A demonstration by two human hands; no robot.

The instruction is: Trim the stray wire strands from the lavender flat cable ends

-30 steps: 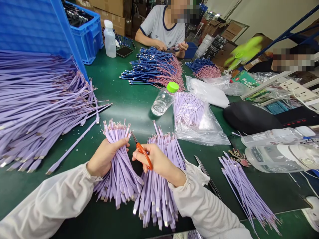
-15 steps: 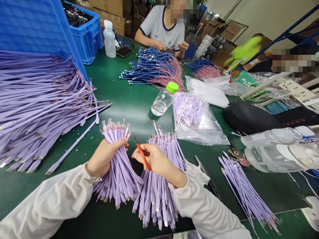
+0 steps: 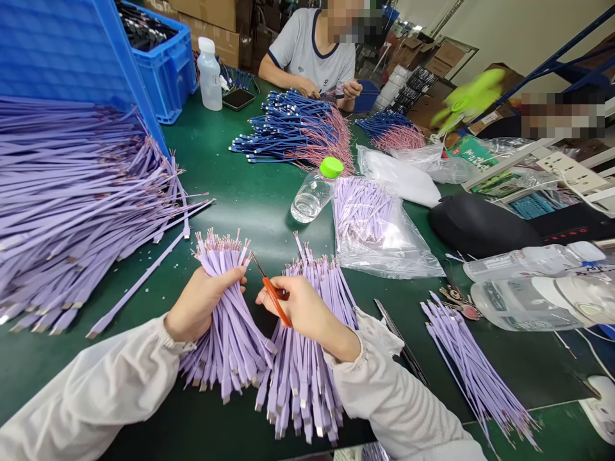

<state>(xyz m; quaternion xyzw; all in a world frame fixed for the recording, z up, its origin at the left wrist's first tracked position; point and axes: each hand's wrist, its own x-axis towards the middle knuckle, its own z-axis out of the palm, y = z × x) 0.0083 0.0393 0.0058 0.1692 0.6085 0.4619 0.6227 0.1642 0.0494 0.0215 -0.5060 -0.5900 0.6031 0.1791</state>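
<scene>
My left hand (image 3: 204, 301) is closed round a bundle of purple flat cables (image 3: 229, 333), their stripped copper ends up and their plug ends spread out below. In my right hand (image 3: 300, 307) I hold scissors with orange handles (image 3: 276, 301). The blade tips lie beside the stripped ends, at the right edge of the bundle; whether they touch a wire I cannot tell. Under my right wrist lies a second bunch of purple cables (image 3: 302, 384), partly hidden by the hand and sleeve. One loose purple cable (image 3: 137, 288) rests to the left of my left hand.
A large purple cable heap (image 3: 72, 211) lies by a blue crate (image 3: 57, 51) at left. Ahead stand a green-capped bottle (image 3: 312, 192) and a plastic bag of cables (image 3: 384, 243). Tweezers (image 3: 401, 342) and more purple cables (image 3: 475, 365) lie at right. A co-worker (image 3: 307, 54) sits opposite, behind blue cables.
The scissor handles have spread slightly apart, and my right fingers have shifted a little. My left hand keeps its hold on the bundle. The whole view has moved very slightly.
</scene>
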